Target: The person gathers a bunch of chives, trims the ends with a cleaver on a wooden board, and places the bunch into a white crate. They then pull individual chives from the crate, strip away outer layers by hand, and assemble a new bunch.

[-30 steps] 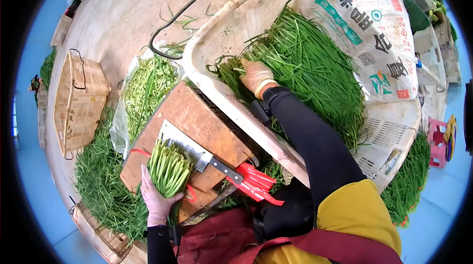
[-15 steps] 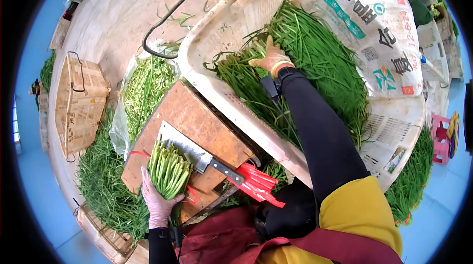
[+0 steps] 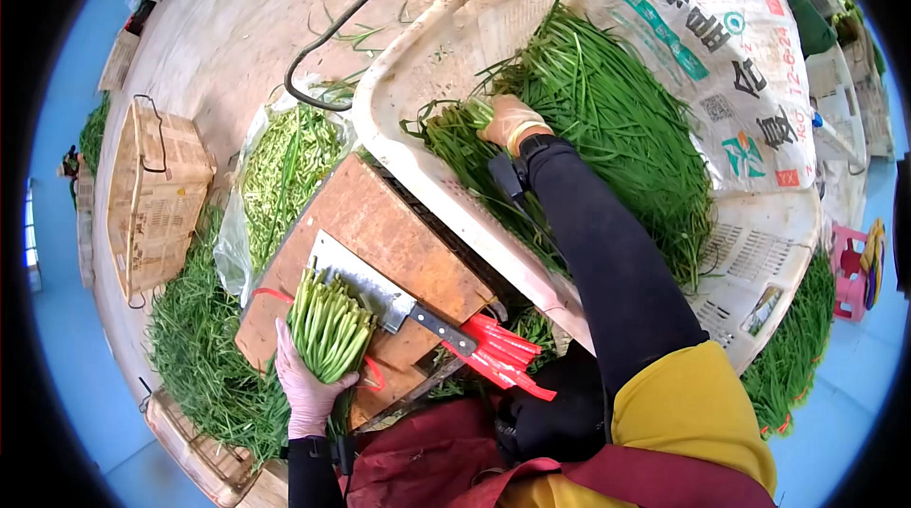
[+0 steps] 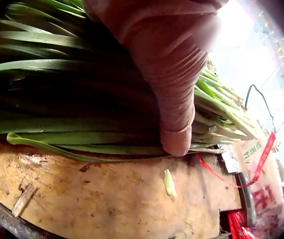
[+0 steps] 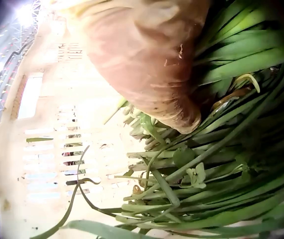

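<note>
My gloved left hand (image 3: pixel 308 394) grips a thick bunch of garlic chives (image 3: pixel 328 328) lying on a wooden board (image 3: pixel 380 223). Its thumb crosses the leaves in the left wrist view, with the pale cut ends beyond. Beside the bunch lies a cleaver (image 3: pixel 356 271), its black handle toward red ties (image 3: pixel 498 347). Inside the big white crate (image 3: pixel 399 100), my gloved right hand (image 3: pixel 512 121) holds stem ends of loose garlic chives (image 3: pixel 607 119). The right wrist view shows its thumb pressed over the stems; the other fingers are largely hidden.
A printed white sack (image 3: pixel 750 100) drapes over the crate's far right side. Left of the board stand a bag of pale trimmings (image 3: pixel 289 166) and a heap of greens (image 3: pixel 204 347). An upright tan crate (image 3: pixel 157 195) is further left. A pink stool (image 3: pixel 847 271) stands far right.
My right hand lifted off the stems at the left, spread its thumb and finger over the pile, then closed on stem ends there. My left hand stayed on its bunch.
</note>
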Demonstrator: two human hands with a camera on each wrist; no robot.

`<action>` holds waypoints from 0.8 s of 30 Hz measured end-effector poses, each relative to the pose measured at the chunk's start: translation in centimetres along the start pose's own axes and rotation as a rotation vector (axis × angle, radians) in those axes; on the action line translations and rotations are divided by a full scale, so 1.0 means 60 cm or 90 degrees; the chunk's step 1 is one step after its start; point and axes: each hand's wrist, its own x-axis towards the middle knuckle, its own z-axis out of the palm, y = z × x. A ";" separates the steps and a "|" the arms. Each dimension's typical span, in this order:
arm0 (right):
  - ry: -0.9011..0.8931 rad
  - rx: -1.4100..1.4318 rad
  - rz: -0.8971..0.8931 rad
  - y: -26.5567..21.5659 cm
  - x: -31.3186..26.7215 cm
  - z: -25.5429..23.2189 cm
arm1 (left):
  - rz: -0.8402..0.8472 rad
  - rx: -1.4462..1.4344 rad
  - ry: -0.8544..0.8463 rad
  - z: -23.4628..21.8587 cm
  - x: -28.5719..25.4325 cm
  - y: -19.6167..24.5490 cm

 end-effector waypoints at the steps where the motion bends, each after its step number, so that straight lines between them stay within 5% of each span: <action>1: -0.022 0.029 -0.010 0.003 0.002 0.002 | -0.001 -0.001 0.000 0.000 0.000 0.000; 11: -0.018 0.103 -0.096 0.004 -0.017 -0.010 | -0.005 -0.005 -0.007 0.000 0.001 -0.002; 13: -0.098 0.100 -0.129 0.000 0.001 -0.001 | -0.005 -0.009 -0.010 0.002 0.000 -0.002; 14: 0.068 0.114 -0.142 -0.003 0.000 0.030 | 0.000 -0.014 -0.009 0.002 0.000 -0.003; 17: -0.043 0.007 -0.027 -0.039 -0.012 0.001 | 0.004 -0.014 -0.007 0.001 0.003 -0.003; 24: 0.047 0.350 -0.175 0.061 -0.058 -0.028 | -0.022 -0.014 -0.027 -0.008 0.004 0.006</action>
